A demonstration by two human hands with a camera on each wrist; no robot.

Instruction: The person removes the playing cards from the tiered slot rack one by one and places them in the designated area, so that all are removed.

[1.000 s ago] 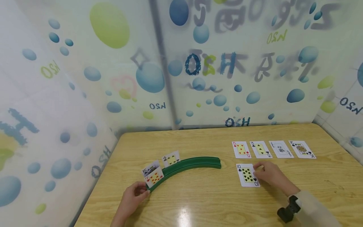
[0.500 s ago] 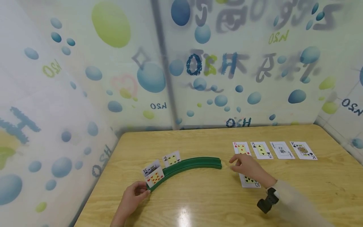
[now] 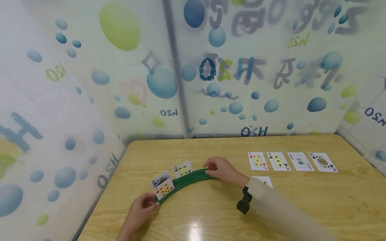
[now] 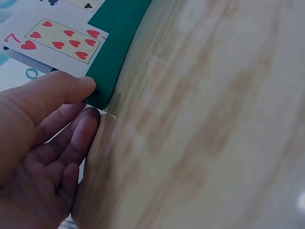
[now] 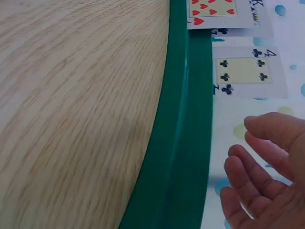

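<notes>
A curved green card holder (image 3: 188, 180) stands on the table. Its slots bear a seven of hearts (image 3: 165, 190), a king (image 3: 159, 180) behind that, and a four of clubs (image 3: 182, 170) further right. My left hand (image 3: 140, 210) pinches the holder's left end, thumb on the near face, as the left wrist view shows. Over the right part of the holder reaches my right hand (image 3: 223, 170), hiding that end in the head view. In the right wrist view its fingers (image 5: 257, 186) are loosely bent beside the holder's back edge, with nothing between them.
At the back right lie a five of diamonds (image 3: 257, 161), a three of clubs (image 3: 278, 161), a joker-like card (image 3: 300, 162) and a king (image 3: 323, 162) in a row. Below them the ten of spades (image 3: 266, 181) is mostly covered by the right sleeve (image 3: 271, 201). A patterned wall stands behind.
My right hand has moved left, from beside the ten of spades to above the right part of the card holder. My left hand stays at the holder's left end.
</notes>
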